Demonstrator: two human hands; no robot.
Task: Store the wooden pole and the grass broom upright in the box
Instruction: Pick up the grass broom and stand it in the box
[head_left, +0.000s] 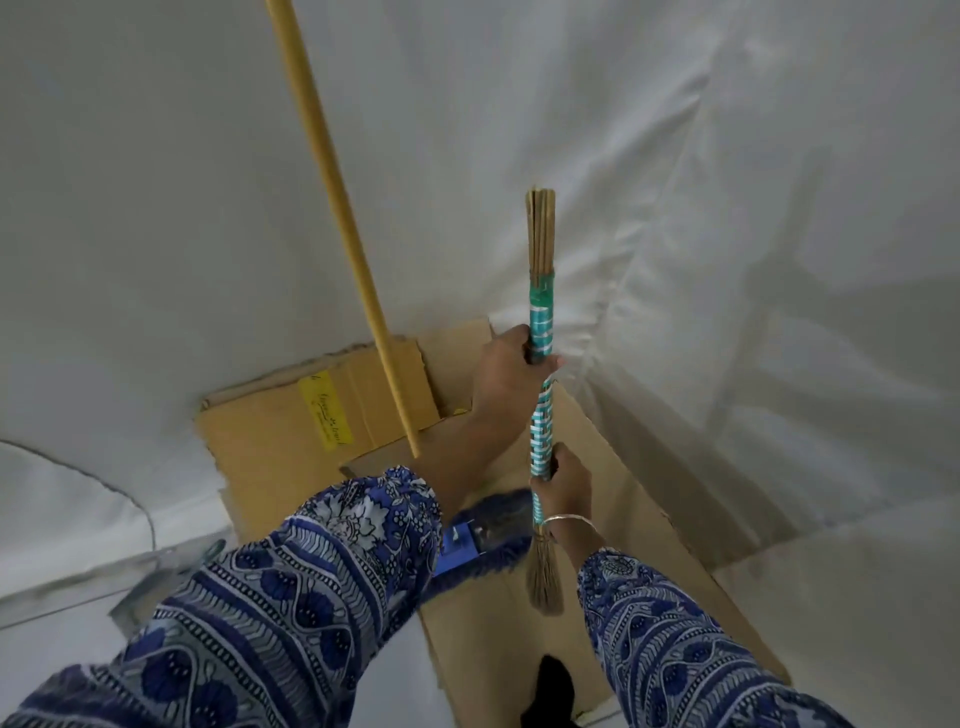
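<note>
The grass broom (540, 415) has a teal and white woven handle and stands upright over the open cardboard box (270, 441), bristle end down. My left hand (506, 384) grips the handle high up. My right hand (563, 480) grips it lower, just above the bristles. The wooden pole (337, 208) leans from the top left down into the box, its lower end inside. Neither hand touches the pole.
White sheeting (727, 208) covers the wall and floor around the box. A blue fringed item (483, 540) sits in the box under my arms. The box flaps (613, 467) stand open to the right. A metal frame (130, 587) lies at the lower left.
</note>
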